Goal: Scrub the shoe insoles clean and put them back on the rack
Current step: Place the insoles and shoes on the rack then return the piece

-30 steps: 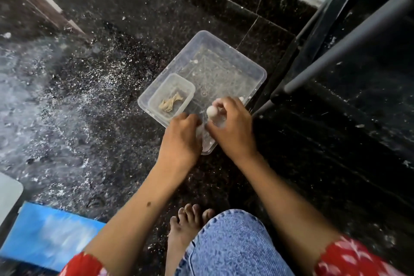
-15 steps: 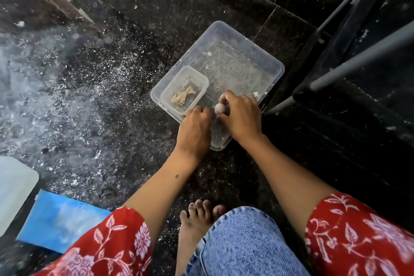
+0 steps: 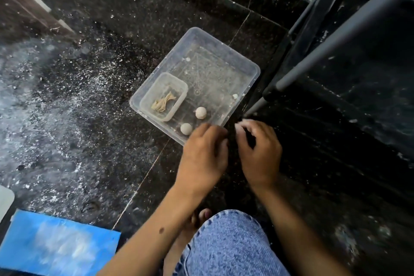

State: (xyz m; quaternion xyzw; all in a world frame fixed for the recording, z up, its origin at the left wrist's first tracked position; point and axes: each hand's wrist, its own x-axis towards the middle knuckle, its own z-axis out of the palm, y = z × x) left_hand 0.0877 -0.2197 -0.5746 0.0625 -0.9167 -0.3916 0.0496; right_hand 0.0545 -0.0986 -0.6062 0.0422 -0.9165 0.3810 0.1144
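Note:
A clear plastic tub (image 3: 251, 67) sits on the dark stone floor. Inside it lie two small whitish balls, one (image 3: 200, 112) further in and one (image 3: 186, 129) by the near rim, plus a smaller clear container (image 3: 177, 84) with a tan fibrous wad (image 3: 162, 103). My left hand (image 3: 202, 159) hovers at the tub's near corner, fingers loosely curled, holding nothing. My right hand (image 3: 259, 152) is just right of it, off the tub, fingers curled and slightly apart, empty. No insoles are in view.
A dark metal rack frame (image 3: 313, 20) with a grey bar (image 3: 331, 45) stands at the right. White powder is scattered over the floor on the left. A blue board (image 3: 56, 246) lies at the bottom left. My knee in jeans (image 3: 226, 244) fills the bottom centre.
My right hand held a whitish ball over the tub; both hands have drawn back toward me, and two balls now lie loose in the tub.

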